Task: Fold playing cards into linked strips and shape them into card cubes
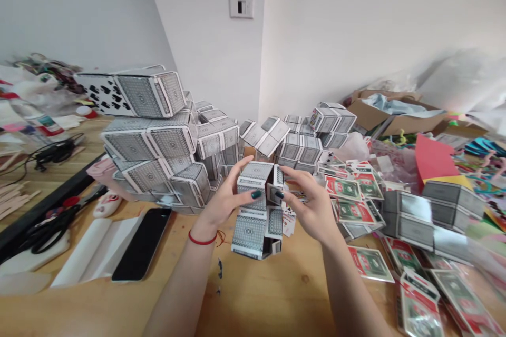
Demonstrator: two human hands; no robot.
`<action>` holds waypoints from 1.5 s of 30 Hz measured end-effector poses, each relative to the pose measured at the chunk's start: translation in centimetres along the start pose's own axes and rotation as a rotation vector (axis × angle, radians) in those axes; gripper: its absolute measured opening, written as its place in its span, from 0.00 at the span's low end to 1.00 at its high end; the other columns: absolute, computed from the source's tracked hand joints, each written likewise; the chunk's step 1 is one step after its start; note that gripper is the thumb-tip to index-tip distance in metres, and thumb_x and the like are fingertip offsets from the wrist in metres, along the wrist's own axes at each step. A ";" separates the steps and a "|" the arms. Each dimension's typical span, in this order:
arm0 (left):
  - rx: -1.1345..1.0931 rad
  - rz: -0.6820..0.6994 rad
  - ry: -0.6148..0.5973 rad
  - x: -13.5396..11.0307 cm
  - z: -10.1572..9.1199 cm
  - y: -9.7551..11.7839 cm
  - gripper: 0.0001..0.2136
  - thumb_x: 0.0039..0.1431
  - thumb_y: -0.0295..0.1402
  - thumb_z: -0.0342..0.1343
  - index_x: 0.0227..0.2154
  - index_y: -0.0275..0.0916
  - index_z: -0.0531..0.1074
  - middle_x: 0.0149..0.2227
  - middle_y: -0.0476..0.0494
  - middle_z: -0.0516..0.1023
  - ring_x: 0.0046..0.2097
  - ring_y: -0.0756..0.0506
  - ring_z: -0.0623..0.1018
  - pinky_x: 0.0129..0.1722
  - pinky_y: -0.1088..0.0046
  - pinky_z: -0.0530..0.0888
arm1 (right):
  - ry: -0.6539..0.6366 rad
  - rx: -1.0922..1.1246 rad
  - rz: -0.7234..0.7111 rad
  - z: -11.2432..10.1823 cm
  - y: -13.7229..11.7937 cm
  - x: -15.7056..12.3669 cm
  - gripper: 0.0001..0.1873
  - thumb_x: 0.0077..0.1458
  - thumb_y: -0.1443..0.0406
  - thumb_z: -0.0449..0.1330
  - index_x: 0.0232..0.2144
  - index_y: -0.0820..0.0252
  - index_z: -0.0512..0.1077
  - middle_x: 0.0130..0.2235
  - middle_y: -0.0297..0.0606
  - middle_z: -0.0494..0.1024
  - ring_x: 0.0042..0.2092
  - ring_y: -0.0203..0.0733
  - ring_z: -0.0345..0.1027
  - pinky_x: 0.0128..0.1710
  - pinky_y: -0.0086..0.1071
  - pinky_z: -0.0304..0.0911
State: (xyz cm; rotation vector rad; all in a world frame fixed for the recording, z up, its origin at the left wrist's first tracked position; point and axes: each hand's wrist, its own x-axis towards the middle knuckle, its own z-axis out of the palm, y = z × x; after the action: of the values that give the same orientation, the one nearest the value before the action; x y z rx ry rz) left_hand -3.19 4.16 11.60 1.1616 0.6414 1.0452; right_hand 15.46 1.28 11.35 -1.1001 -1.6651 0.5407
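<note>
My left hand (225, 197) and my right hand (312, 202) both grip a small stack of cubes folded from grey-backed playing cards (256, 210), held just above the wooden table (269, 295). The left hand's fingers wrap the top cube from the left, and a red string circles that wrist. From the right, the right hand pinches the same top cube. A big pile of the same card cubes (158, 137) stands behind and to the left. More card cubes (304, 137) lie behind the hands.
A black phone (142, 242) and white folded paper (95, 250) lie left of my arms. Black scissors (51, 226) rest at the far left. Red-and-green card boxes (356, 205) are spread on the right, beside loose card cubes (427, 216), a cardboard box (395, 116) and coloured paper.
</note>
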 end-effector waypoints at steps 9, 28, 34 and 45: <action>0.027 0.022 -0.165 0.9 0.0 -1.1 0.36 0.46 0.29 0.60 0.56 0.46 0.47 0.53 0.39 0.63 0.50 0.42 0.69 0.49 0.64 0.66 | 0.159 0.209 0.128 0.5 0.7 0.1 0.19 0.48 0.62 0.59 0.45 0.57 0.68 0.46 0.40 0.72 0.45 0.44 0.68 0.43 0.37 0.67; 0.078 -0.072 -0.206 -0.9 -1.8 -1.5 0.31 0.48 0.57 0.43 0.45 0.38 0.69 0.59 0.38 0.54 0.56 0.35 0.61 0.48 0.64 0.65 | 0.223 -0.212 0.357 0.7 2.3 0.4 0.17 0.50 0.55 0.52 0.36 0.61 0.70 0.36 0.43 0.75 0.29 0.39 0.68 0.28 0.32 0.65; 0.145 0.006 -0.172 -4.6 -2.1 -3.7 0.41 0.39 0.47 0.61 0.57 0.43 0.52 0.58 0.39 0.57 0.57 0.37 0.59 0.53 0.61 0.61 | 0.012 -0.115 0.566 1.7 2.8 -1.6 0.16 0.51 0.54 0.49 0.28 0.59 0.69 0.24 0.36 0.73 0.22 0.38 0.66 0.21 0.29 0.62; 0.242 0.123 0.145 -5.8 -2.0 -8.3 0.37 0.43 0.40 0.60 0.55 0.43 0.49 0.50 0.40 0.65 0.49 0.41 0.68 0.49 0.63 0.64 | -0.175 -0.305 0.409 4.1 5.8 -6.3 0.20 0.57 0.56 0.43 0.37 0.59 0.70 0.38 0.46 0.76 0.42 0.48 0.69 0.42 0.42 0.62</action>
State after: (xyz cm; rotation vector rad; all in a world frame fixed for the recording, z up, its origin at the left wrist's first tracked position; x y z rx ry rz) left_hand -4.60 -0.67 2.62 1.3567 0.8370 1.1874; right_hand 14.36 -0.74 2.15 -1.6781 -1.7161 0.6712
